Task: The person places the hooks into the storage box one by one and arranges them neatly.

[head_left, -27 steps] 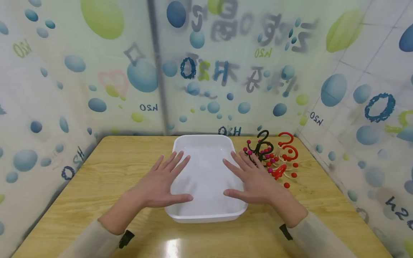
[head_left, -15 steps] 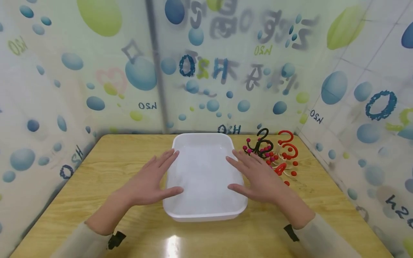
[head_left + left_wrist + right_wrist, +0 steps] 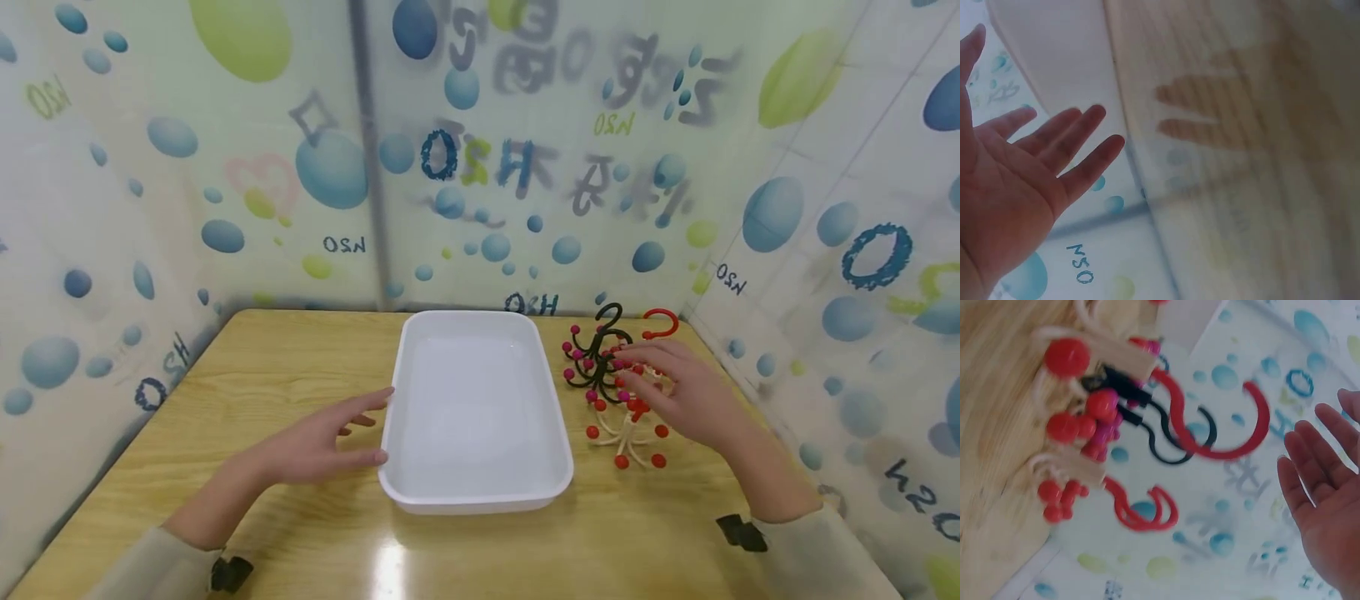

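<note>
A white rectangular tray (image 3: 480,408) lies in the middle of the table. My left hand (image 3: 318,446) is at its left rim, fingers extended and thumb apart, fingertips right at the edge. Over the hooks on the right, my right hand (image 3: 690,400) reaches with loosely bent fingers, palm down. Below it is a cream multi-arm hook hanger (image 3: 627,437) with red ball tips. Black hook hangers (image 3: 600,343) with magenta balls stand just behind. In the right wrist view, red hooks (image 3: 1210,454) rise from cream stems, and the right palm (image 3: 1335,531) holds nothing.
A wooden table (image 3: 300,358) carries everything. Patterned curtain walls (image 3: 487,250) with printed bubbles and letters enclose its back and sides. The back right corner holds another red-hooked hanger (image 3: 662,325), partly hidden by the right hand.
My right hand has moved right, from over the tray to over the hangers, uncovering the near cream one. The left hand has shifted left from above the tray to its left rim.
</note>
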Tool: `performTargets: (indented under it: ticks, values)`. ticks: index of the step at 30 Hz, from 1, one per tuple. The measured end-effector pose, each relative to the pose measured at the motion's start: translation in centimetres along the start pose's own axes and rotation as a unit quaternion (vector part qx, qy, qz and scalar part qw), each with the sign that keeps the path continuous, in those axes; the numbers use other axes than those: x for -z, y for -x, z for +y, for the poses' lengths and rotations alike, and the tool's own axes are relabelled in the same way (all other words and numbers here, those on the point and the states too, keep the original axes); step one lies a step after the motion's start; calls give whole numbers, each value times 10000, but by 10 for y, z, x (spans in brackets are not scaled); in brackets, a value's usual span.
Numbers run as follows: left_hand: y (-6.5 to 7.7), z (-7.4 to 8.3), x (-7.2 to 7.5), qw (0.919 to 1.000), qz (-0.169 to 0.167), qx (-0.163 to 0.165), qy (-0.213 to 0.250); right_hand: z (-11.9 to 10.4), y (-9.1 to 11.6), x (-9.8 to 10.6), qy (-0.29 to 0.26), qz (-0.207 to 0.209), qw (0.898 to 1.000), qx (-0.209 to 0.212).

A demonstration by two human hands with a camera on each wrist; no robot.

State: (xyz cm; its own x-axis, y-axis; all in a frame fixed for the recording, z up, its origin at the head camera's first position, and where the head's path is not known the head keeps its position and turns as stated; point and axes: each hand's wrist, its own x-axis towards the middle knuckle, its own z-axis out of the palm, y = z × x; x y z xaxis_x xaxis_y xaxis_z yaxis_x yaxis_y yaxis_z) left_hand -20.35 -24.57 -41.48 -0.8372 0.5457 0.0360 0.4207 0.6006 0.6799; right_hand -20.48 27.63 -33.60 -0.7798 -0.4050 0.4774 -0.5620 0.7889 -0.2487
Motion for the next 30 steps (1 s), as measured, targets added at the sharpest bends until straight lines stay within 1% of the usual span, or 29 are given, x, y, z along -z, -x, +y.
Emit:
performTargets:
  ticks: [2, 4, 6, 8, 10, 13, 17, 19, 22, 26, 30]
  values:
    - [0, -2, -1, 9996, -228, -6, 137, 11, 5, 8, -60, 79, 9999, -94]
    - [-1, -3, -2, 9990, -377, -8, 228, 21, 11, 14, -94, 22, 9996, -248]
    - [-2, -3, -3, 9985, -474, 7, 265, 30, 16, 19, -108, -170, 9989, -435]
    - [-2, -4, -4, 9983, -523, 40, 258, 38, 20, 21, -158, -453, 9968, -636]
    - [-2, -4, -4, 9982, -541, 54, 249, 43, 24, 21, -298, -685, 9938, -820]
    - [-2, -4, -5, 9985, -530, 105, 114, 48, 27, 17, -578, -927, 9895, -942]
    - [-2, -3, -4, 9985, -514, 171, -11, 52, 29, 9, -782, -939, 9879, -951]
    - [-2, -2, -4, 9982, -553, 209, 62, 53, 29, 5, -814, -899, 9876, -1002]
    - [-3, -2, -4, 9971, -663, 242, 285, 55, 29, 1, -912, -899, 9841, -1233]
    - [-2, 0, -3, 9953, -774, 363, 459, 55, 29, -3, -1090, -1003, 9758, -1608]
    - [-2, 0, -2, 9946, -812, 412, 505, 56, 29, -4, -1078, -1036, 9732, -1745]
